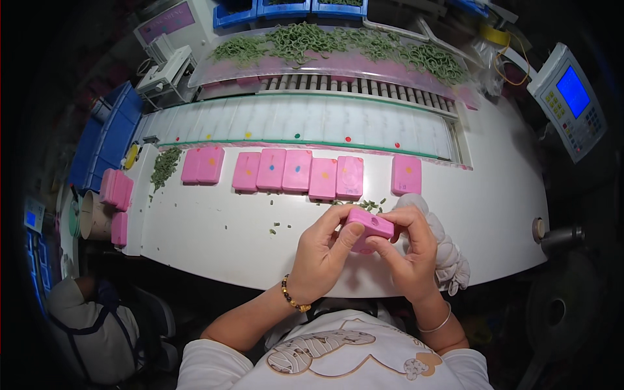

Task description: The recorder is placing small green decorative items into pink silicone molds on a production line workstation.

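Between my two hands, above the near part of the white table [201,240], is a pink rubber mould [364,242], a thick block with a small round dark hollow in its upper edge. My left hand [325,246] grips its left side, thumb across the face. On the other side my right hand [409,250] pinches it between thumb and bent fingers. Just beyond the hands lie small green scraps [370,206]. Similar pink moulds stand in a row behind, with coloured dots on them; a single pink mould [407,175] sits apart at the right.
White cloth gloves [445,250] lie beside my right hand. A pile of green bits [166,168] is at the left. Farther back run a white-panelled strip [273,120], rollers [325,83] and a clear tray [214,75] of green rings. A keypad display [572,97] stands right; a person [97,325] sits lower left.
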`<act>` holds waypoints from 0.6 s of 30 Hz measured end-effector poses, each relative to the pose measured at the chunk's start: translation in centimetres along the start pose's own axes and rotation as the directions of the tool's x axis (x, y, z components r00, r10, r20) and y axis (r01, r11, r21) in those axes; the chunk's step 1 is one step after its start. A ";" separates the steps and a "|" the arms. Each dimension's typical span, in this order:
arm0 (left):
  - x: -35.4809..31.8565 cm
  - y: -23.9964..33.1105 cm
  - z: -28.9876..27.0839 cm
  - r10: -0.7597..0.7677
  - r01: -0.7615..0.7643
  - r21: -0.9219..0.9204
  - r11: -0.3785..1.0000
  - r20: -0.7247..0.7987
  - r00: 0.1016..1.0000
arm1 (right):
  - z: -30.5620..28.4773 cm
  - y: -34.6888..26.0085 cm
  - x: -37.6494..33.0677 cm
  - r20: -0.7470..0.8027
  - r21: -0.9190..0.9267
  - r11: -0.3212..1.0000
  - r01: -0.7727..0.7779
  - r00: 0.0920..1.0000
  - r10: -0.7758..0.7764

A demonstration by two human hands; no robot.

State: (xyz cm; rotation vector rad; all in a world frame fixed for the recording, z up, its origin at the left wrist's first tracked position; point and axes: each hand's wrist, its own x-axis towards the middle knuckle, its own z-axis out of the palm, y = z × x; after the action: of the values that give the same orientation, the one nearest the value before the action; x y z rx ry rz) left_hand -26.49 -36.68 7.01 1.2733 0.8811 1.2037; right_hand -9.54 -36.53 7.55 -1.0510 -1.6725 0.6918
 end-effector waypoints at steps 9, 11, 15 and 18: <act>0.8 0.4 -0.8 0.442 -0.383 0.633 0.672 0.072 0.894 | -0.1 0.0 1.0 0.030 0.551 0.754 -0.358 0.911 0.411; 1.2 0.4 -0.9 0.419 -0.368 0.641 0.674 0.078 0.904 | 0.3 -0.1 1.3 0.092 0.564 0.735 -0.376 0.914 0.396; 3.3 1.5 -2.4 0.364 -0.374 0.627 0.684 0.152 0.919 | 0.3 0.1 1.4 0.089 0.539 0.733 -0.414 0.894 0.439; 6.8 0.8 -5.6 0.145 -0.110 0.624 0.774 -0.006 0.989 | -0.7 -0.6 1.3 0.125 0.475 0.716 -0.511 0.845 0.520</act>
State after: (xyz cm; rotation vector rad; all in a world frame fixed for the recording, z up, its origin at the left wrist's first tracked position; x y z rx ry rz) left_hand -30.65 -28.94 7.98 1.8639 1.3199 1.0850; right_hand -9.24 -35.63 8.85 -1.1379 -1.0708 1.3928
